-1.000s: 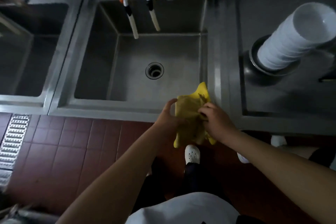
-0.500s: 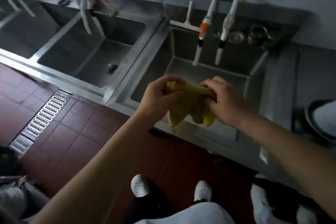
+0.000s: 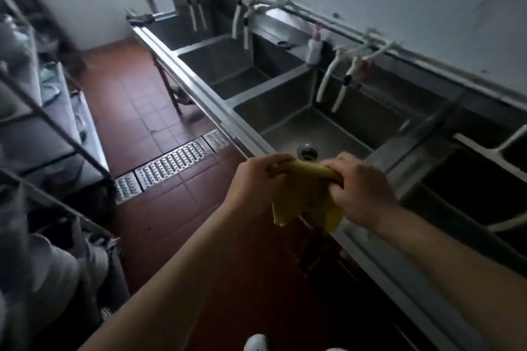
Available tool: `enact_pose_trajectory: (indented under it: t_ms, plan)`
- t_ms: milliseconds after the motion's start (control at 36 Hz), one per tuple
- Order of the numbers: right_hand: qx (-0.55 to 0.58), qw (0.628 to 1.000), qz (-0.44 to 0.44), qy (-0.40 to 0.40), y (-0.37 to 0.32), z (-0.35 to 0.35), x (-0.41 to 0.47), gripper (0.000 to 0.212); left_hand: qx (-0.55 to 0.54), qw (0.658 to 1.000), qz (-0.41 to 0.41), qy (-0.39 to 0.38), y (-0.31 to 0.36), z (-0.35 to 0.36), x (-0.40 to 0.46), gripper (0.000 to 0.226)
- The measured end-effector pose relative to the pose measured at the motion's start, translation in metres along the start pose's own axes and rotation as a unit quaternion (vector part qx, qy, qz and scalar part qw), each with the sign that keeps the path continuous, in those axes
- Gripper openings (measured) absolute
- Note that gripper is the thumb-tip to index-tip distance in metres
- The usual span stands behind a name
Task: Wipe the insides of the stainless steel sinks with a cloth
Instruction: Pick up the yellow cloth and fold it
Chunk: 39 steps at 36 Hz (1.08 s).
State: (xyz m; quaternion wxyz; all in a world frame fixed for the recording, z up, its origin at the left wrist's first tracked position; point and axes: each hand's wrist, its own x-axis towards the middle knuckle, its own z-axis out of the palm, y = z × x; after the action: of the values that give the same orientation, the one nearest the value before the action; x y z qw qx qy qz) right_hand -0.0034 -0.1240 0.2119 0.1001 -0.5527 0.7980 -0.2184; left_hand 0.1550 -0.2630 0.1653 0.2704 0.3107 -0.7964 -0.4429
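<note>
A yellow cloth hangs bunched between both hands, held in the air over the front rim of a stainless steel sink. My left hand grips the cloth's left end and my right hand grips its right end. That sink has a round drain just beyond my hands and white taps above it. A second sink lies further left along the row, and a dark one sits at the right.
White pipes run along the wall behind the sinks. A white bottle stands on the back ledge. A metal floor drain grate crosses the red tiled floor. A metal shelf rack stands at the left.
The view has swung left along the row of sinks, from the right-hand sink to the one beside it. Both hands still hold the yellow cloth, bunched between them.
</note>
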Motion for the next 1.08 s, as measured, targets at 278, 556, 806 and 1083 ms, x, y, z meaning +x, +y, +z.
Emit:
enact_pose_trajectory:
  t_ms: [278, 556, 806, 1083]
  plan:
    - [-0.003, 0.994, -0.081, -0.068, -0.070, 0.064, 0.162, 0.028, -0.098, 0.990, -0.075, 0.065, -0.085, -0.110, 0.073, 0.037]
    - [0.035, 0.981, -0.140, -0.127, -0.102, 0.140, 0.377, 0.028, -0.207, 0.950, -0.190, 0.134, -0.169, -0.202, 0.206, 0.043]
    - [0.047, 0.962, -0.190, -0.192, -0.168, 0.190, 0.573, 0.036, -0.252, 0.906, -0.271, 0.205, -0.232, -0.304, 0.332, 0.038]
    - [0.031, 0.954, -0.230, -0.191, -0.259, 0.265, 0.758, 0.028, -0.264, 0.893, -0.283, 0.230, -0.340, -0.437, 0.454, 0.025]
